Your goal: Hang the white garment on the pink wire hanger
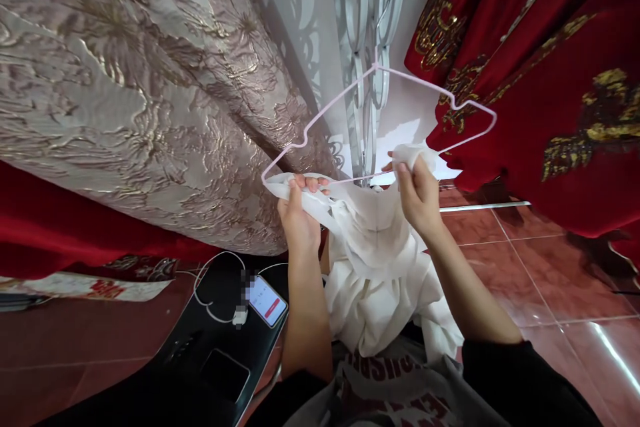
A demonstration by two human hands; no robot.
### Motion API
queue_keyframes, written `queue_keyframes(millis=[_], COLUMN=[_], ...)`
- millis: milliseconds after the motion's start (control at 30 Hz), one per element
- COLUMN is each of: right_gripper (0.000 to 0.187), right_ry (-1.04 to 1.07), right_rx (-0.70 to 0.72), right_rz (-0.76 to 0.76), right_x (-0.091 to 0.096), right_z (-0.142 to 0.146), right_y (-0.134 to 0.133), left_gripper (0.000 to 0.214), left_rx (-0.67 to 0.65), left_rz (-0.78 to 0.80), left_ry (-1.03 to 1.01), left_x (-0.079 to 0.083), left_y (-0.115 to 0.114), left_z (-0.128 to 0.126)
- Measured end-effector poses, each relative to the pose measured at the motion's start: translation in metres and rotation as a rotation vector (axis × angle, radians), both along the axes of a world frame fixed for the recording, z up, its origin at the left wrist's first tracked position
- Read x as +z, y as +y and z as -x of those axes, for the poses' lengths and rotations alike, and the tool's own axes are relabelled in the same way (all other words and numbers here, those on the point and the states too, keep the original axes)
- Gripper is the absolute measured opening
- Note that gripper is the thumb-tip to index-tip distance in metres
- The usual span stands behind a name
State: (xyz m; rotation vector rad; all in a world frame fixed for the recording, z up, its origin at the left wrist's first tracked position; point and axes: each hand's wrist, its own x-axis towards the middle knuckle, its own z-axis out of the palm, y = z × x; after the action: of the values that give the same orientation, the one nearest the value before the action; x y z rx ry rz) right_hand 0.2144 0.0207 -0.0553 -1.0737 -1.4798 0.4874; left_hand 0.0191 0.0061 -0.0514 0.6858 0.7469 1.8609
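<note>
A thin pink wire hanger [345,89] hangs by its hook from a white metal rack in front of me. White sheer fabric [370,233] drapes from the hanger's bottom bar down over my lap. My left hand [301,210] pinches an edge of the fabric at the bar's left end, thumb on top and fingers curled behind. My right hand [419,190] is closed on another part of the same fabric near the bar's right side, where the cloth bunches over the fingers. Part of the bar is hidden by the cloth and hands.
A beige curtain with metallic floral relief [150,93] hangs at left, red curtains with gold patterns [550,80] at right. The white rack [356,27] stands behind the hanger. On a black surface at lower left lie a lit phone [269,301], a dark phone [225,374] and a white cable [197,280].
</note>
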Motion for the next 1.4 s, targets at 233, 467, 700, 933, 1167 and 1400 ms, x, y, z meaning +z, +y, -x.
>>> queue_keyframes(millis=[233,467,700,933,1167,1400], right_gripper=[0.027,0.023,0.026,0.024,0.022,0.024], right_ry=[-0.074,-0.073,-0.072,-0.041,-0.086,-0.077], right_rx=[-0.153,-0.104,-0.082,-0.078,-0.080,-0.064], right_rz=[-0.068,-0.051,-0.036,-0.036,-0.012,0.023], right_x=[-0.014,-0.010,-0.010,-0.011,-0.015,-0.019], right_z=[-0.008,-0.012,-0.005,-0.002,-0.009,-0.002], right_y=[0.013,0.011,0.002,-0.002,-0.002,0.000], left_gripper=[0.045,0.030,0.044,0.036,0.053,0.029], left_rx=[-0.156,-0.100,-0.108,-0.285,-0.371,0.417], left_rz=[0.193,0.192,0.147,0.119,0.096,-0.026], left_ry=[0.049,0.100,0.095,0.246,0.236,0.480], left_x=[-0.002,0.012,0.057,0.086,0.028,0.009], left_y=[-0.022,-0.026,-0.011,0.004,0.004,-0.013], left_z=[0.036,0.087,0.087,0.018,-0.016,0.003])
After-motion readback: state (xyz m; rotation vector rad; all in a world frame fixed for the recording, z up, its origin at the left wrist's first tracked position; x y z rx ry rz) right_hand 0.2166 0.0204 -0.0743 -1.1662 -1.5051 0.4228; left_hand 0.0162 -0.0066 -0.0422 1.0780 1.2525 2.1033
